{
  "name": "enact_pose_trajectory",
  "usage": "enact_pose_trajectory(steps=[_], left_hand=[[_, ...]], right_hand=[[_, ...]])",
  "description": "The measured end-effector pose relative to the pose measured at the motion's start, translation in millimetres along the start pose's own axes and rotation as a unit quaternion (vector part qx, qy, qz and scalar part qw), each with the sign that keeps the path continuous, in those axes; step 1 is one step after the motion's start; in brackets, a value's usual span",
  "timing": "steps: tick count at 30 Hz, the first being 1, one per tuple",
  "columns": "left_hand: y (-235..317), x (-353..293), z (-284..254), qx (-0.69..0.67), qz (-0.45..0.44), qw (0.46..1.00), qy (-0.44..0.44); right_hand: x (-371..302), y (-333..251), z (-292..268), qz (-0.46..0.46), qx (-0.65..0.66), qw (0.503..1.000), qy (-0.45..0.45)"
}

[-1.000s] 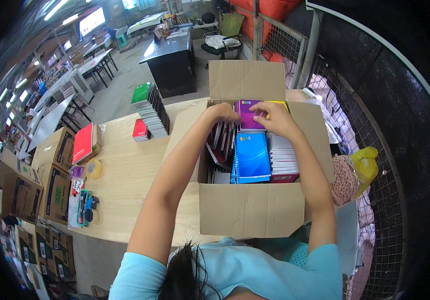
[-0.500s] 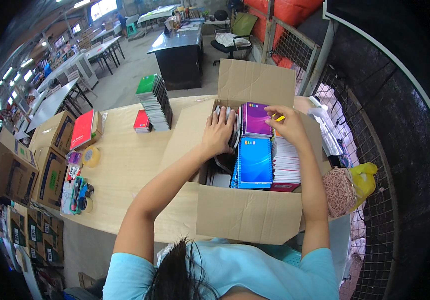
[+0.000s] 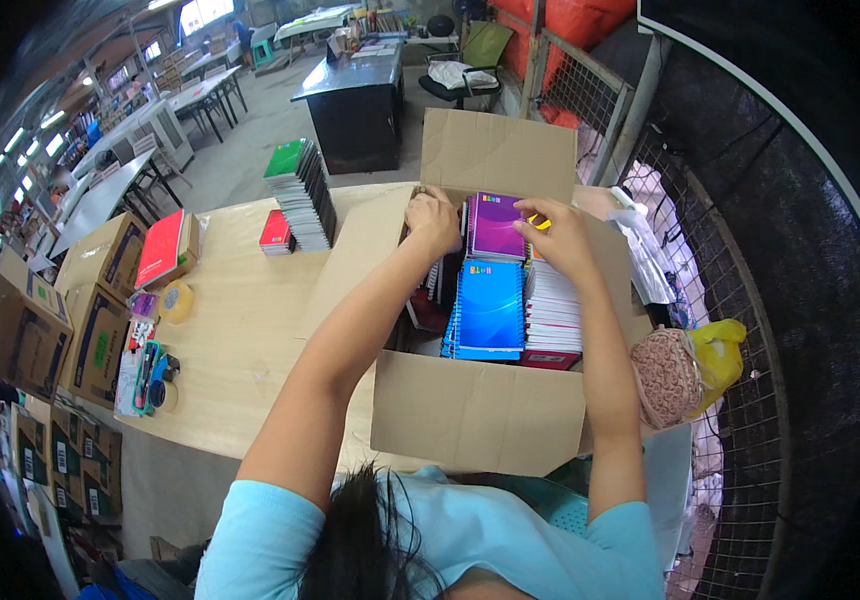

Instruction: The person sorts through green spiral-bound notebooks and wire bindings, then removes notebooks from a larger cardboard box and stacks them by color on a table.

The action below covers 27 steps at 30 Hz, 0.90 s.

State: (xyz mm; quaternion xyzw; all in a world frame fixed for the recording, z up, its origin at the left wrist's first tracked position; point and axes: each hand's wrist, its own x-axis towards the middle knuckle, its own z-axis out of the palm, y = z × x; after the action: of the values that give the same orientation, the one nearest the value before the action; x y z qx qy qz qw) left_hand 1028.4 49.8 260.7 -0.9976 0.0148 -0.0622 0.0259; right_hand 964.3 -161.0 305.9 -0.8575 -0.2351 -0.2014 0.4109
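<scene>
An open cardboard box (image 3: pixel 480 405) stands on the table, packed with spiral notebooks. On top inside lie a purple notebook (image 3: pixel 497 228) and, nearer me, a blue notebook (image 3: pixel 490 308). White-edged notebooks (image 3: pixel 553 310) are stacked at the right. My left hand (image 3: pixel 434 222) is closed at the box's far left corner, its fingers bent over; whatever they grip is hidden. Above the right side of the purple notebook, my right hand (image 3: pixel 560 240) pinches a small yellow object (image 3: pixel 541 223), mostly covered by the fingers. Dark notebooks (image 3: pixel 438 280) fill part of the box's left side.
Left of the box stand a tall stack of green-topped notebooks (image 3: pixel 300 195) and a short red pile (image 3: pixel 276 232). Tape (image 3: pixel 177 302), tools (image 3: pixel 155 380) and cartons (image 3: pixel 100 340) are at the table's left end. A pink textured bag (image 3: pixel 666 377) sits at the right by wire mesh.
My left hand has moved from the notebooks to the box's far left corner, its fingers curling. My right hand stays near the purple notebook with the yellow object. The whole view has shifted slightly.
</scene>
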Motion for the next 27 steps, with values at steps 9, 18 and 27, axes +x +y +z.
enact_pose_trajectory(steps=[9,18,27], left_hand=[[-18.8,0.7,10.8,-0.300,-0.012,0.950,-0.088],[-18.5,-1.6,33.5,-0.379,-0.016,0.925,0.010],[6.6,-21.1,12.0,-0.387,0.065,0.919,0.046]], right_hand=[[-0.4,6.2,-3.7,-0.018,-0.035,0.999,-0.017],[4.0,-14.2,-3.3,0.027,-0.007,0.999,-0.038],[-1.1,37.9,-28.7,0.034,-0.042,0.992,-0.111]])
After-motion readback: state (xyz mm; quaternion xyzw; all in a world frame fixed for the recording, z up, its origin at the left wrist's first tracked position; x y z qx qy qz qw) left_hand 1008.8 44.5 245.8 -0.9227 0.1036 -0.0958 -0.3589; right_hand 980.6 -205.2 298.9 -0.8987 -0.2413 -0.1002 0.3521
